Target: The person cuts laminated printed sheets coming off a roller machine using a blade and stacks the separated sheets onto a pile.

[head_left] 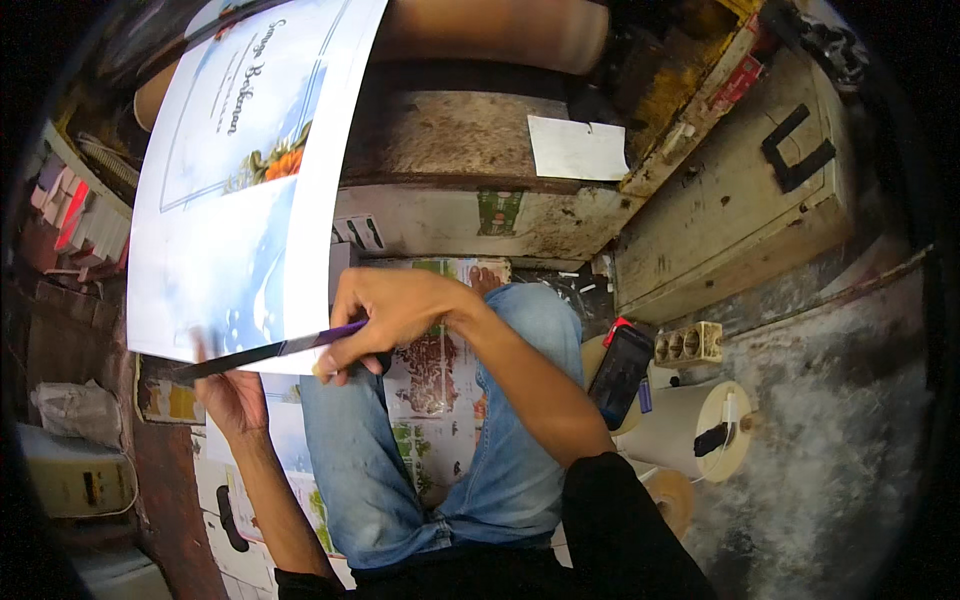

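A large glossy printed sheet (225,270), pale blue with orange flowers and a white margin, hangs down toward me from the upper left. My right hand (395,305) is closed round the purple end of a long, thin, dark flat strip (265,353). That strip slants to the left across the sheet's lower edge, and the right fingers are by the sheet's near corner. Under the strip's far end is my left hand (236,402), beside the same edge. Motion smears its raised fingers and the strip partly covers them, so its grip is unclear.
A brown roller (500,32) and a wooden ledge (450,125) with a white paper piece (578,148) lie ahead. To the right are a cabinet (720,210), a phone (622,370), a socket block (688,344) and a white roll (675,425). Printed sheets (425,380) cover the floor between my legs.
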Action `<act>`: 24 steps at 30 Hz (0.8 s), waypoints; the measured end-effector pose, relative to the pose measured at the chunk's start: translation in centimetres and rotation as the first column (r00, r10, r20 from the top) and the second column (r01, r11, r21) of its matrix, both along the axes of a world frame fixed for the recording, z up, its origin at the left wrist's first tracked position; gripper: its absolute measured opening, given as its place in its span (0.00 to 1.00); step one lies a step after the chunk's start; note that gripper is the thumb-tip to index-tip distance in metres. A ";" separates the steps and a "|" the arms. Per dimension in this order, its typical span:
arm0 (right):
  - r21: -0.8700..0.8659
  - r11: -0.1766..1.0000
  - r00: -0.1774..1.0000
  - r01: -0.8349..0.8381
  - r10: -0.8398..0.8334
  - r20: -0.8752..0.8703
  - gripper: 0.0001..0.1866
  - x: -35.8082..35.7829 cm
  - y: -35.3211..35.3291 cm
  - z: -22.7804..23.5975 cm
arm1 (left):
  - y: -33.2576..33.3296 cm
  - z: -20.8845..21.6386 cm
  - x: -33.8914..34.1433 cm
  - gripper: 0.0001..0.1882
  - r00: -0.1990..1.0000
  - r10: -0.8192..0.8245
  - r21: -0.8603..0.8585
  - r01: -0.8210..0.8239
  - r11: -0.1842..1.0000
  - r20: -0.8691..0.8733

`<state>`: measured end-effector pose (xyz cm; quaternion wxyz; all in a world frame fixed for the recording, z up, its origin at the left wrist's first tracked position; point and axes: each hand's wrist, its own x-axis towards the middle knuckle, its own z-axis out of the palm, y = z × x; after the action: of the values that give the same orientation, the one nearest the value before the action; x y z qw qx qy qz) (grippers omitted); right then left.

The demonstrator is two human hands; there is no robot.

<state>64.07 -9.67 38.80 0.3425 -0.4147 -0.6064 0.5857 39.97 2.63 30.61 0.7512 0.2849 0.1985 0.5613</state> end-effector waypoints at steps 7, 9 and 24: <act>-0.085 0.995 0.990 -0.061 0.071 0.123 0.20 6.0 -1.4 0.8 | -2.7 -3.0 0.6 0.19 0.980 0.047 -0.059 -0.060 0.996 -0.195; 0.007 1.000 1.000 0.009 -0.009 0.013 0.20 6.1 -0.8 1.2 | -2.9 -2.1 -0.3 0.18 0.966 0.009 -0.067 -0.028 0.997 -0.259; 0.271 0.268 0.337 0.924 -0.907 -0.252 0.16 5.4 12.2 3.8 | -5.0 -1.4 -15.5 0.19 0.813 -0.024 -0.199 -0.113 0.973 -0.582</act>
<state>69.42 2.52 42.64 0.7011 -0.6015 -0.3456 0.1651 24.50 -2.35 29.19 0.6685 0.3512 0.4869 0.4389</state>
